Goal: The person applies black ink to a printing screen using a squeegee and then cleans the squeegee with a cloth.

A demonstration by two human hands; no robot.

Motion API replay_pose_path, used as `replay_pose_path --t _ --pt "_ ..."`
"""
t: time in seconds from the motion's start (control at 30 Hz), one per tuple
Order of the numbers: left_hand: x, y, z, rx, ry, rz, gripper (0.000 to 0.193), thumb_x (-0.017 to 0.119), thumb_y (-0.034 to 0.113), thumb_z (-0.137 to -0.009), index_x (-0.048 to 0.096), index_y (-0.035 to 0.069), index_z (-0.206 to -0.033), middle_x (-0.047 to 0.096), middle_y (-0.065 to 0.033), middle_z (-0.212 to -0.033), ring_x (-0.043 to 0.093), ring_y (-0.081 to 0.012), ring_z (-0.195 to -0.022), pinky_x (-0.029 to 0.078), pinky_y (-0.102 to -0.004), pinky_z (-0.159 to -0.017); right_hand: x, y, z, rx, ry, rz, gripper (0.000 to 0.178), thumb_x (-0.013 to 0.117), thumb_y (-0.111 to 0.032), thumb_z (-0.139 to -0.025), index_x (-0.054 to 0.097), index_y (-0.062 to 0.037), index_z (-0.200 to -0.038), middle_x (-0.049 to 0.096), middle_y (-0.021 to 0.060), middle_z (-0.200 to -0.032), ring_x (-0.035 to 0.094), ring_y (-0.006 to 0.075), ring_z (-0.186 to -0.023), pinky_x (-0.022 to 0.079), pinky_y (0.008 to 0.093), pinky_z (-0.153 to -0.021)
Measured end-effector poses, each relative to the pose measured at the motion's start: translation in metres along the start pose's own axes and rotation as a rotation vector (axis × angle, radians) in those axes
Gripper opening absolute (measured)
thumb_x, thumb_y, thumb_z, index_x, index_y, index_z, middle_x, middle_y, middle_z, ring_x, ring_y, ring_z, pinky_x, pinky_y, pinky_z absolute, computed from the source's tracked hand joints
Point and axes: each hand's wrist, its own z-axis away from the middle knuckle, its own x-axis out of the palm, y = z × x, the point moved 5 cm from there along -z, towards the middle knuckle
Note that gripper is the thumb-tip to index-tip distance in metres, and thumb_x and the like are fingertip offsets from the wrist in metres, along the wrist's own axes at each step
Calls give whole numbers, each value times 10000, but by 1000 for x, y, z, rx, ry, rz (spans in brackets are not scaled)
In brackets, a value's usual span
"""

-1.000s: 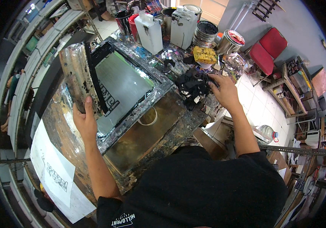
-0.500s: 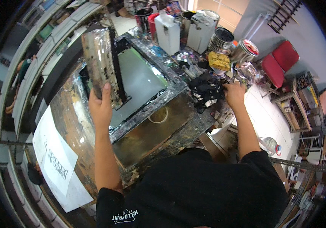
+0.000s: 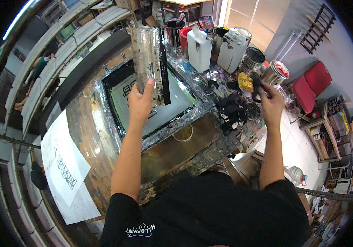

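Left hand grips a stained squeegee over a framed screen; right hand, well apart, pinches a black rag, an apparent pickup step whose follow-up calls for steady grips.

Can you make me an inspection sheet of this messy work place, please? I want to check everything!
Surface: table, wooden, paint-stained.
Job's things: screen frame lying on the table; squeegee held up, overlapping it in view; black rag.
Clutter: rag heap, yellow sponge, cans, two pale jugs.
Grips: left grip clasps the squeegee; right grip pinches the black rag near the sponge.
Cables: nothing seen.
Surroundings: red chair right, racks left.
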Motion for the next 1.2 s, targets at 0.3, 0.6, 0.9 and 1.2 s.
replay_pose_path --t 0.3,0.6,0.9,1.2 --pt "10 25 -68 225 11 -26 505 692 445 -981 701 -44 -1108 728 -79 -938 617 -128 -868 500 -307 -822 164 -181 -126 -526 115 -107 216 723 -239 -848 803 -173 -1038 756 77 -921 658 331 -867 488 448 -783" --pt "-22 21 -136 173 51 -197 477 684 436 -979 709 -19 -1122 701 -78 -854 598 -133 -797 495 -315 -765 259 -253 -183 -795 256 116 217 686 -231 -857 800 -199 -1039 751 38 -926 678 274 -940 450 464 -800" --pt "-34 -46 -207 101 26 -104 471 698 424 -976 723 -32 -1093 698 -56 -872 572 -107 -805 487 -297 -745 352 -242 -222 -1010 82 248 224 668 -218 -901 782 -204 -1093 743 -7 -1003 672 243 -975 445 447 -814" --pt "-23 -81 -254 115 78 -7 431 687 398 -990 722 -24 -1070 679 -31 -865 546 -98 -793 471 -292 -738 410 -200 -180 -995 -44 167 180 683 -185 -896 790 -206 -1040 728 -10 -963 645 223 -941 428 414 -826"
